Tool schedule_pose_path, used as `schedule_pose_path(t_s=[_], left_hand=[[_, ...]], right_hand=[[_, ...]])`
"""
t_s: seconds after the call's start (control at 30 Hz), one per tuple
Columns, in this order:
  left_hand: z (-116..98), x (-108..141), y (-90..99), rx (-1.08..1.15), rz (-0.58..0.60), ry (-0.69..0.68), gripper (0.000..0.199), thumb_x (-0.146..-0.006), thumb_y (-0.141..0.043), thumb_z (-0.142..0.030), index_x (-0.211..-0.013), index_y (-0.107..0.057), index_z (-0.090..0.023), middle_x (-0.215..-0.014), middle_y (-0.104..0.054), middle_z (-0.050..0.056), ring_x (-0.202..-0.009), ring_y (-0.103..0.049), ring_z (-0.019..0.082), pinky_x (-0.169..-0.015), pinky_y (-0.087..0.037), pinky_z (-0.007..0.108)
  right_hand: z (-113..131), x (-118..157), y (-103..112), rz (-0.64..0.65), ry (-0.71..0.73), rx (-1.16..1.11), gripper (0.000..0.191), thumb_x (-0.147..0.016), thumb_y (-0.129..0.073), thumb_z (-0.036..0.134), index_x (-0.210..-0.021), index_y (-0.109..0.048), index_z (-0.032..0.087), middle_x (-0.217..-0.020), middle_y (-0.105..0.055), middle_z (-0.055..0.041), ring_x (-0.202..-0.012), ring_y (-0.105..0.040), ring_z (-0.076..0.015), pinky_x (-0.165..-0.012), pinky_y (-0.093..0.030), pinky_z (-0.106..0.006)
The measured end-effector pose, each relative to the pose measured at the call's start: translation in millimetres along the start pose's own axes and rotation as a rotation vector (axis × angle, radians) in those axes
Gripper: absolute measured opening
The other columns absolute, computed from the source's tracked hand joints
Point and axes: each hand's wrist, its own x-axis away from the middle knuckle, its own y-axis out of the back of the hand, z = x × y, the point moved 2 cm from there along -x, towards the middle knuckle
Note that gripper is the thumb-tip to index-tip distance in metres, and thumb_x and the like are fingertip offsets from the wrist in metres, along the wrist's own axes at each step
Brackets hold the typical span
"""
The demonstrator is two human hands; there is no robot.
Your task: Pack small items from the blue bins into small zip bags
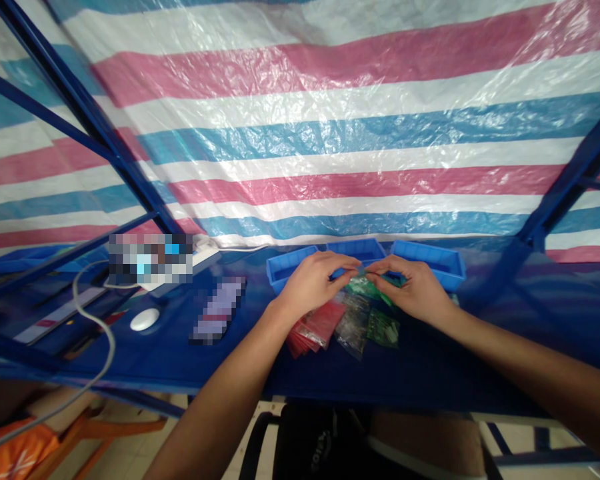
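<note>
Both hands meet above a blue table in front of three blue bins. My left hand [320,280] pinches the upper left edge of a small green plastic bag [363,287]. Opposite it, my right hand [411,287] has its thumb and fingers closed on the same bag's right side. Below my left hand lie several red bags [316,327], overlapping in a fan. A clear bag [353,325] with contents too blurred to name is beside them. To its right rests another green bag [383,329], flat on the table.
Behind the hands are a left bin [275,268], a middle bin [360,249] and a right bin [443,265]. Leftward lie a blurred-out phone [219,310], a white mouse [145,319] and a cable [111,347]. Blue frame posts flank the striped sheet. Someone's orange clothing [17,447] shows lower left.
</note>
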Motion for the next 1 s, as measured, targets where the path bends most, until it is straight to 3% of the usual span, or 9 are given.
schedule_pose_path(t_s=[0.3, 0.6, 0.77, 1.0], left_hand=[[-6, 2, -0.5, -0.022, -0.039, 0.058, 0.025, -0.108, -0.059, -0.036, -0.117, -0.078, -0.024, -0.117, -0.083, 0.002, -0.104, -0.079, 0.021, -0.093, -0.059, 0.032], [-13, 1, -3.2, 0.047, -0.069, 0.037, 0.02, -0.105, -0.063, -0.032, -0.12, -0.071, -0.022, -0.117, -0.082, 0.003, -0.106, -0.079, 0.02, -0.097, -0.06, 0.032], [-16, 2, -5.8, 0.093, -0.088, 0.094, 0.031, -0.096, -0.069, -0.025, -0.127, -0.063, -0.023, -0.111, -0.081, 0.003, -0.102, -0.079, 0.021, -0.093, -0.062, 0.034], [-21, 1, -6.6, 0.128, -0.112, 0.115, 0.039, -0.086, -0.069, -0.015, -0.123, -0.056, -0.022, -0.104, -0.076, 0.002, -0.097, -0.076, 0.02, -0.09, -0.06, 0.032]], right_hand=[[10, -1, 4, 0.003, 0.091, -0.022, 0.02, -0.102, -0.067, 0.038, -0.117, -0.077, 0.028, -0.111, -0.079, -0.0079, -0.102, -0.074, -0.0286, -0.093, -0.059, -0.046], [4, -2, 2, 0.024, -0.024, -0.184, 0.022, -0.102, -0.067, 0.046, -0.106, -0.077, 0.027, -0.105, -0.081, -0.0066, -0.098, -0.075, -0.0286, -0.092, -0.059, -0.045], [8, 0, 1, 0.027, -0.013, -0.172, 0.021, -0.102, -0.068, 0.045, -0.11, -0.078, 0.027, -0.107, -0.081, -0.0072, -0.099, -0.075, -0.029, -0.091, -0.059, -0.046], [17, 1, 2, 0.019, 0.026, -0.141, 0.018, -0.101, -0.069, 0.042, -0.107, -0.078, 0.027, -0.105, -0.081, -0.0072, -0.096, -0.076, -0.0284, -0.088, -0.059, -0.044]])
